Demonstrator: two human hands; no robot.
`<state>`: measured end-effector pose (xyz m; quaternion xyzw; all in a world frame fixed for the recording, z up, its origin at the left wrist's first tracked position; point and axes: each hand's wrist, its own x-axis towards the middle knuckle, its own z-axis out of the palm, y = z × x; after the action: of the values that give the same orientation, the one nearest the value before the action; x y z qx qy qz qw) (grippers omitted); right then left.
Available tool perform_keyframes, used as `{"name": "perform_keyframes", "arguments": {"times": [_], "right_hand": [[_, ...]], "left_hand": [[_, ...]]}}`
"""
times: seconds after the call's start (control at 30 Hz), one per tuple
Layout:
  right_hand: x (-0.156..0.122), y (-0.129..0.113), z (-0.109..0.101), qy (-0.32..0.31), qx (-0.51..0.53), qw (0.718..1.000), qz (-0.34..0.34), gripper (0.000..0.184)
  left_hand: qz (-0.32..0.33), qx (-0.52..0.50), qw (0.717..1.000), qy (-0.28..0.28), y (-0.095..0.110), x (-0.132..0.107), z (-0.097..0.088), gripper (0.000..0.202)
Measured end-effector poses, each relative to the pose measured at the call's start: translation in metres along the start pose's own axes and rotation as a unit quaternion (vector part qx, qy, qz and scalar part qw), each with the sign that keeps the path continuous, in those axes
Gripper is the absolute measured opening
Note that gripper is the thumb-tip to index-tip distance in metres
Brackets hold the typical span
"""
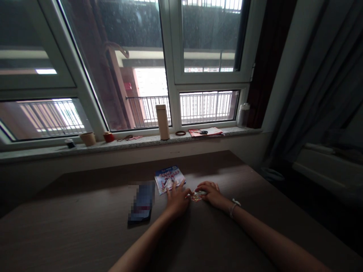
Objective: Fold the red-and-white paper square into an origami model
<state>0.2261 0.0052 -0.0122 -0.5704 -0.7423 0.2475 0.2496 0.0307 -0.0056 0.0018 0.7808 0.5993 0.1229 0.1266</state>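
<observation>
A small piece of colourful printed paper (196,196) lies on the table between my two hands. My left hand (178,200) rests palm down with its fingers spread, the tips by the lower edge of a blue-and-white printed booklet (169,179); its thumb side touches the paper's left edge. From the other side my right hand (213,195), a pale band on its wrist, has curled fingers on the paper's right part and covers some of it. Left of my left hand lies a dark phone (143,204), partly pixelated.
The brown table (93,211) reaches to the wall under the window. On the sill (141,142) stand a tan bottle (162,122), a paper cup (88,138), a red spool-like item (108,136) and a clear bottle (243,115). Scissors (203,132) lie on red-and-white papers (214,131).
</observation>
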Motion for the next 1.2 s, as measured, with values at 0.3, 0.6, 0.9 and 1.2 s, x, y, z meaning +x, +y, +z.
{"name": "perform_keyframes", "arguments": {"times": [0.3,0.6,0.9,1.2], "right_hand": [[-0.007,-0.010,0.000,0.038,-0.006,0.999,-0.029,0.023],[-0.003,-0.011,0.002,0.024,-0.019,1.000,-0.005,0.021],[0.001,-0.009,0.003,0.014,-0.037,0.999,-0.006,0.028],[0.005,0.003,-0.003,0.004,-0.046,0.999,-0.027,0.030]], "left_hand": [[0.021,0.001,0.998,0.052,0.003,-0.001,0.004,0.020],[0.013,-0.016,0.999,0.034,0.005,0.006,-0.001,0.014],[0.005,-0.033,0.999,-0.021,0.001,0.009,-0.013,0.018],[0.005,-0.045,0.998,-0.045,0.001,0.007,-0.018,0.020]]}}
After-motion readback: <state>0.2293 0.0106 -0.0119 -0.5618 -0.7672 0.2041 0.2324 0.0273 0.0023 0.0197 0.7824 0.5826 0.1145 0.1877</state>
